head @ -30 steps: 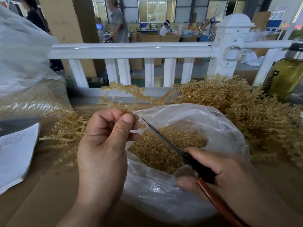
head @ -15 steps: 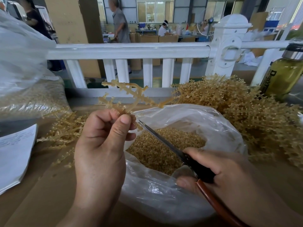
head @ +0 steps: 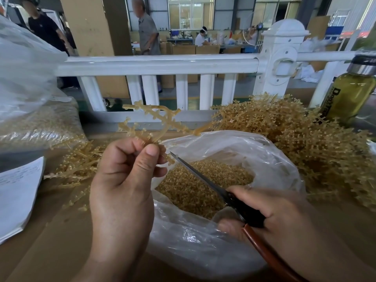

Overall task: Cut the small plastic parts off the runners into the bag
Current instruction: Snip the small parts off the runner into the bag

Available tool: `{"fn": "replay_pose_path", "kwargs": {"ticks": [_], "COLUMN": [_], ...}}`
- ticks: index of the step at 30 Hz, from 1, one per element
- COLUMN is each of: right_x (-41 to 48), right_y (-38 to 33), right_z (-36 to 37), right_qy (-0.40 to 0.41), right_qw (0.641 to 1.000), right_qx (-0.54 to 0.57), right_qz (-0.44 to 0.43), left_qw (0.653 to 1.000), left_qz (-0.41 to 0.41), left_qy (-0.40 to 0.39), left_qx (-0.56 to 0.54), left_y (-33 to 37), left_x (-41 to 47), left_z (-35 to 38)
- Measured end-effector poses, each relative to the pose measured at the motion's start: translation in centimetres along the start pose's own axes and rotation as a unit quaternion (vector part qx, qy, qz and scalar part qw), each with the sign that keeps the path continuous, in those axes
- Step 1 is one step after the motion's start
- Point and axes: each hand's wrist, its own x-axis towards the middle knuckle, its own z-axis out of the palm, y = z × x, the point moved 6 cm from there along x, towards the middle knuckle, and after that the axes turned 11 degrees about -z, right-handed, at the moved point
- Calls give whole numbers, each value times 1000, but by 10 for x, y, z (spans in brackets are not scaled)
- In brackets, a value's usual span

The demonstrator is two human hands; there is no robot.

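Note:
My left hand pinches a branched amber plastic runner between thumb and fingers, holding it up over the left rim of a clear plastic bag. The bag holds a heap of small amber cut parts. My right hand grips a pair of scissors by its black and brown handles. The thin blades point up and left, and their tip touches the lower branch of the runner just right of my left thumb.
A big pile of uncut runners lies at the right, behind the bag. Loose runners lie at the left beside white papers and a filled bag. A bottle stands far right. A white railing borders the table.
The scissor tip has crept up and left to the runner's lower branch. My left hand has turned the runner slightly. Otherwise the scene is the same.

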Motion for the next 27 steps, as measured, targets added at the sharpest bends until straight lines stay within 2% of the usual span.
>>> {"fn": "replay_pose_path", "kwargs": {"ticks": [11, 27], "right_x": [1, 1], "right_y": [0, 5], "right_z": [0, 1], "right_qy": [0, 3], "right_qw": [1000, 999], "right_qx": [-3, 18], "right_qz": [12, 32], "left_qw": [996, 994], "left_qz": [-70, -90], "left_qy": [1, 2], "left_qx": [-50, -64], "left_y": [-7, -9], "left_x": [1, 1], "left_z": [1, 2]}}
